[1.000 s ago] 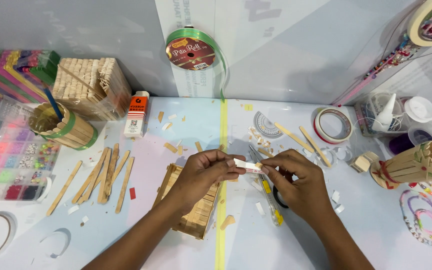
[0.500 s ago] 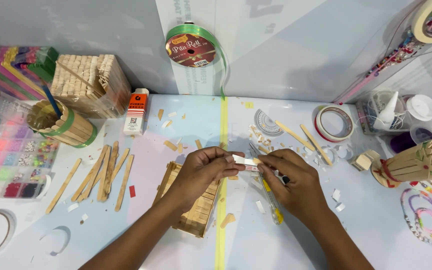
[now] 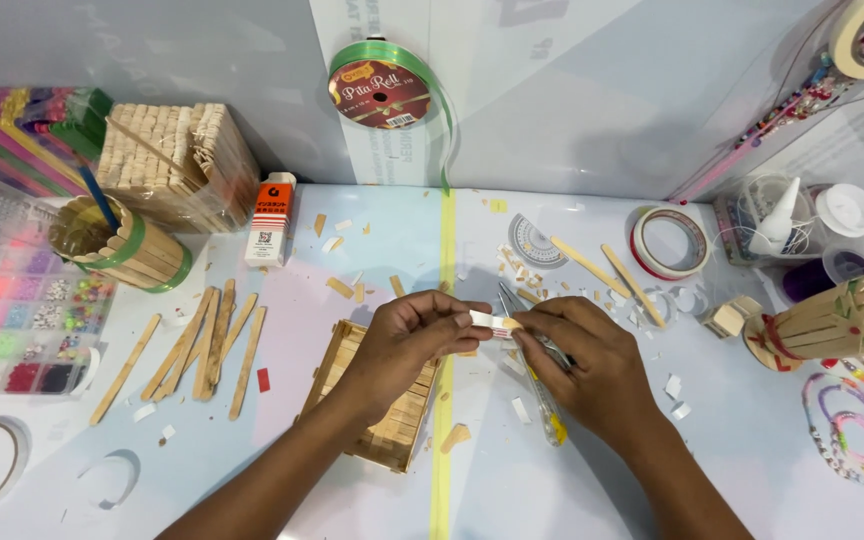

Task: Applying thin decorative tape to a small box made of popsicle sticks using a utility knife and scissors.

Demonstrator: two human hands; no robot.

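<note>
Craft stick piece (image 3: 492,322) with white tape on it, pinched between both hands just above the table (image 3: 752,470), centre of view; left hand (image 3: 407,345) closed on its left end with thumb and fingertips, right hand (image 3: 587,365) closed on its right end, also holding yellow-handled scissors (image 3: 542,385) under the palm, blades poking out toward the back. Directly under the left hand, flat box of craft sticks (image 3: 377,410) lying on the table, touching the yellow tape line (image 3: 444,300) that runs front to back. Left of the box, loose craft sticks (image 3: 207,345) fanned out, small red scrap (image 3: 263,379) beside them. Further left, bead organiser tray (image 3: 22,320), round stick-built pot (image 3: 122,245) with green band, block of stacked sticks (image 3: 177,160), glue box (image 3: 270,220) standing near it. Back wall: green ribbon spool (image 3: 384,90). Right side: tape roll (image 3: 670,242), two long sticks (image 3: 612,272), stick-built holder (image 3: 842,320) lying tilted, bead bracelets (image 3: 857,435) near the edge. Stick offcuts and white tape bits scattered around the hands
</note>
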